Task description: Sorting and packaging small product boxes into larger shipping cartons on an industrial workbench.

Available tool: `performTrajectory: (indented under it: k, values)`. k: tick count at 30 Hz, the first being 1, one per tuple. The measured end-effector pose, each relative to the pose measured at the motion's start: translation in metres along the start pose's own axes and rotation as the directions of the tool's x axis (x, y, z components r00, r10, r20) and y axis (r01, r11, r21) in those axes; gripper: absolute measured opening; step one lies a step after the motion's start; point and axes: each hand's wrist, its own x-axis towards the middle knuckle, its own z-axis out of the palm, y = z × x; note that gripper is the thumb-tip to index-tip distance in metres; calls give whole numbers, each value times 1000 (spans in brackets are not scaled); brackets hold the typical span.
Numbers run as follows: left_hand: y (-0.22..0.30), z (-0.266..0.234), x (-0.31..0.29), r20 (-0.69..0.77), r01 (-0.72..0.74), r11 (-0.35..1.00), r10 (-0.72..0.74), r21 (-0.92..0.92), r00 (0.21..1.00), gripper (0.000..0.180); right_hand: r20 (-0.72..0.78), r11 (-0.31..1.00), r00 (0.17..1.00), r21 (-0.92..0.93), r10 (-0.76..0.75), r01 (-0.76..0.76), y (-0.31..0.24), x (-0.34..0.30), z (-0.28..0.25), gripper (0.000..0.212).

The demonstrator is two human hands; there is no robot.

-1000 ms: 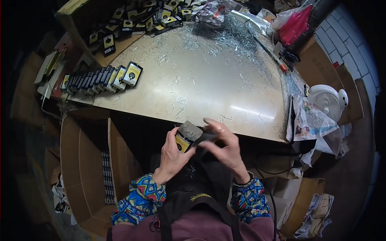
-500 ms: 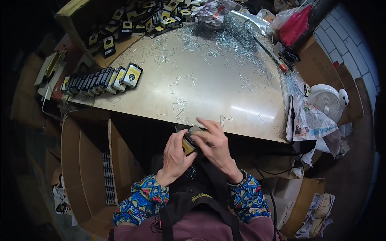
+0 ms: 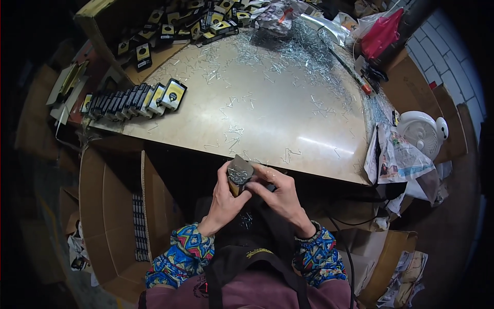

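Observation:
A small black-and-yellow cardboard box (image 3: 240, 171) stands tilted between my hands, just off the table's near edge. Its grey end flap is raised, and shiny bent metal pins show at the opening. My left hand (image 3: 224, 200) is wrapped round the box's left side. From the other side my right hand (image 3: 280, 193) grips it, thumb and fingers at the opening; some of those fingertips are hidden. More of the loose metal pins (image 3: 234, 135) lie on the table (image 3: 206, 118) just beyond my hands. A few pins also rest on my dark apron (image 3: 252, 206).
A leaning row of similar boxes (image 3: 136, 100) lines the table's left edge. Behind it, a carton (image 3: 98, 36) holds a heap of boxes. A large pile of pins (image 3: 303, 49) covers the far side. At right stand a white fan (image 3: 419, 134) and crumpled newspaper (image 3: 399, 154).
The box has tipped and risen slightly, so its open flap and the pins now show. My right hand's raised fingers have come down around the box's right side.

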Motion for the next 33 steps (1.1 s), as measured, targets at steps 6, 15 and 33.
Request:
performTrajectory:
  k: [6,15,33]
  values:
    - [1,-4,2,39,-67,986,62,152,997,75,-153,996,988,-90,-8,-6,-3,2,7,28]
    - [10,-2,-4,46,-154,817,155,556,987,92,44,968,969,60,243,-245,0,7,-4,19]
    - [8,-2,-1,-31,-151,905,177,399,984,69,-53,967,987,-213,-151,137,14,2,-9,31]
